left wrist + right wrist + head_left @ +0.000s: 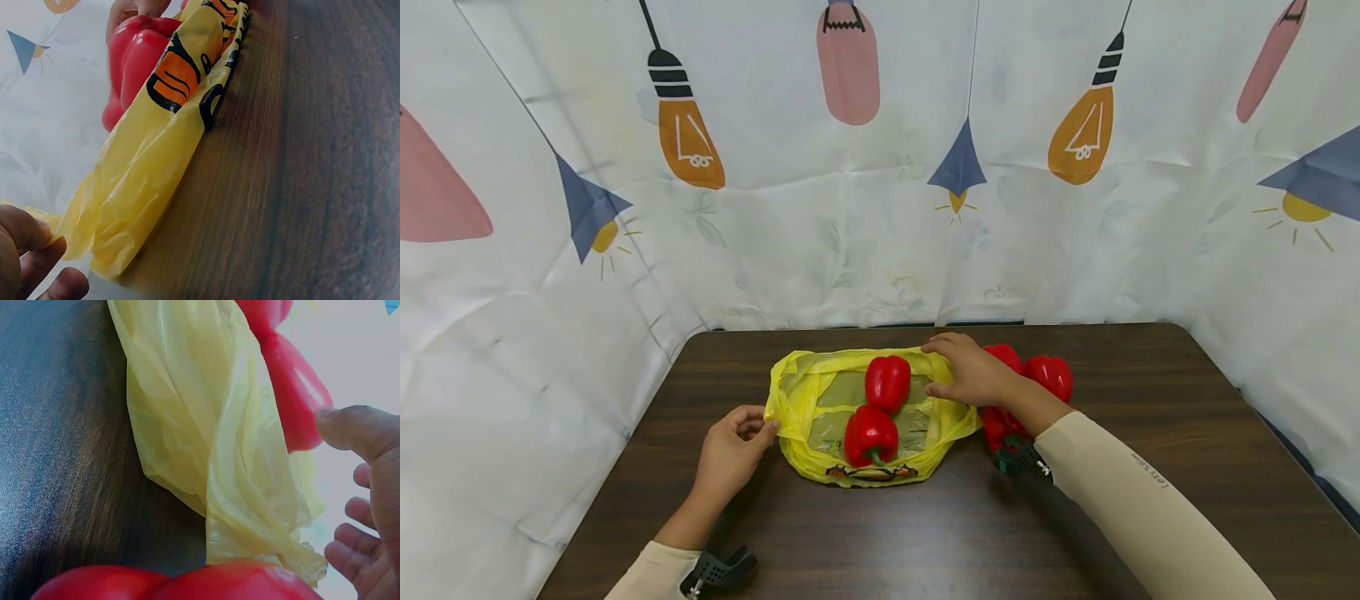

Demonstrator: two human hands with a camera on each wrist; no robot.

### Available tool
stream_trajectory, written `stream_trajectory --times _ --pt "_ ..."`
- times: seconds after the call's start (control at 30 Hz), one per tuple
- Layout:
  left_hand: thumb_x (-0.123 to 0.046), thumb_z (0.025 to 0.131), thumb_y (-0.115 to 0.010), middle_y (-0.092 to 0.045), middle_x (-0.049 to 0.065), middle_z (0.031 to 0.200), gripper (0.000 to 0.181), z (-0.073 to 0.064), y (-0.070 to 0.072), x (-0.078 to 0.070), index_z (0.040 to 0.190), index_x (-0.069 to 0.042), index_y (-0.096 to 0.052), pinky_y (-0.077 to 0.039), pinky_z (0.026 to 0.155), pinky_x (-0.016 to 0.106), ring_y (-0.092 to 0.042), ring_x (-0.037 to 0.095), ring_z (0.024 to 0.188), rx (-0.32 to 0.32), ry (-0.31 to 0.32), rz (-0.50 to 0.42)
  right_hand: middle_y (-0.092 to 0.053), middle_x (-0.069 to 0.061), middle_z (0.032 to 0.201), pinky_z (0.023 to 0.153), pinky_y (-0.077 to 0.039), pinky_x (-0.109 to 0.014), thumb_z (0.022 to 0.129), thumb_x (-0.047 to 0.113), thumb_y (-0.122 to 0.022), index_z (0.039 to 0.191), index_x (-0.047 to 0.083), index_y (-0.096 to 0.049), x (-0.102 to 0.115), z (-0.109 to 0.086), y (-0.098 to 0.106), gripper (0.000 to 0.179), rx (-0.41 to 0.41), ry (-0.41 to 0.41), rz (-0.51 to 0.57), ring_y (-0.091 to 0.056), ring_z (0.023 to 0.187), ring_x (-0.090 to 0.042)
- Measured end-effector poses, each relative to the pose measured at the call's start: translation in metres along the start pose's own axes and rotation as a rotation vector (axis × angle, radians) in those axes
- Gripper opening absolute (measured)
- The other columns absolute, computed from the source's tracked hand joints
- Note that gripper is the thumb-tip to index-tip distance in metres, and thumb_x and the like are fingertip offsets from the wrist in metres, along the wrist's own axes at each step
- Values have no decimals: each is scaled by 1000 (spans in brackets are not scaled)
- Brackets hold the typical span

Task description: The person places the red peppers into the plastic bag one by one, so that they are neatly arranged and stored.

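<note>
A yellow plastic bag [797, 417] lies spread on the table with its mouth facing up. Inside it sit two red bell peppers [887, 384], one behind the other. My left hand [735, 450] pinches the bag's left edge between thumb and finger; the left wrist view shows the thin plastic [78, 219] drawn out to the fingertips. Over the bag's right rim is my right hand [966, 367], fingers spread and holding nothing, the thumb toward the rear pepper. More red bell peppers [1049, 377] lie right of the bag, partly hidden by my right forearm.
The dark wooden table [880, 542] has its far edge close behind the bag. A white patterned curtain [820, 250] hangs behind it and at both sides. Loose peppers [187, 584] lie close beneath my right wrist.
</note>
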State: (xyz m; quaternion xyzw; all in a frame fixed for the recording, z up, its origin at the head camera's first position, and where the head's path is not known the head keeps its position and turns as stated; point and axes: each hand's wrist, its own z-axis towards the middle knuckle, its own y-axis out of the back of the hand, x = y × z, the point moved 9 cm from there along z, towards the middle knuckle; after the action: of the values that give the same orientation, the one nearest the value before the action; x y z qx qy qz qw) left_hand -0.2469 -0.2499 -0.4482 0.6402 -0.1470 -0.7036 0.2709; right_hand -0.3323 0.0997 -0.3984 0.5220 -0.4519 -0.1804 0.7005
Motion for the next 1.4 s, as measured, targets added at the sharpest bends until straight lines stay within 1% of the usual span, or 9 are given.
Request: stream_trajectory --times 0.27,0.47,0.7,0.9,1.2,1.4 --pt "-19 96 -75 -71 7 90 22 0 0 -2 111 -4 -71 -52 64 26 -66 17 76 -5 -5 0 -46 -14 153 109 -40 -53 89 35 -79 146 6 -53 -1 0 -1 68 10 -15 8 -37 142 -36" --pt "-20 96 -76 -72 6 90 23 1 0 -3 111 -4 -71 -53 64 25 -66 16 75 -13 -17 -3 -47 -13 151 109 -41 -52 90 35 -79 146 6 -53 -2 -1 -1 68 9 -8 -16 -39 141 -35" --pt "-21 96 -75 -72 6 91 23 0 0 -2 112 -5 -70 -52 65 26 -65 18 77 -2 0 8 -48 -12 151 107 -43 -53 90 36 -79 146 7 -54 -5 -7 3 68 -6 6 -30 -39 141 -35" --pt "-21 96 -75 -72 7 91 23 0 -1 -2 112 -5 -70 -52 65 26 -66 18 77 0 -3 0 -48 -11 151 108 -41 -54 91 38 -77 147 8 -53 -7 -13 4 69 7 8 -39 -38 142 -34" --pt "-20 96 -75 -72 6 90 23 0 0 -3 111 -4 -71 -52 63 26 -65 17 75 -8 -9 -5 -52 -10 148 109 -40 -54 90 38 -79 145 7 -55 -9 -27 10 68 6 6 -42 -40 141 -33" --pt "-20 96 -74 -72 6 91 23 1 -1 -3 112 -5 -70 -51 63 27 -65 18 75 5 -11 6 -51 -11 148 109 -39 -56 91 36 -78 145 7 -54 -9 -40 17 67 -3 30 -35 -40 140 -34"
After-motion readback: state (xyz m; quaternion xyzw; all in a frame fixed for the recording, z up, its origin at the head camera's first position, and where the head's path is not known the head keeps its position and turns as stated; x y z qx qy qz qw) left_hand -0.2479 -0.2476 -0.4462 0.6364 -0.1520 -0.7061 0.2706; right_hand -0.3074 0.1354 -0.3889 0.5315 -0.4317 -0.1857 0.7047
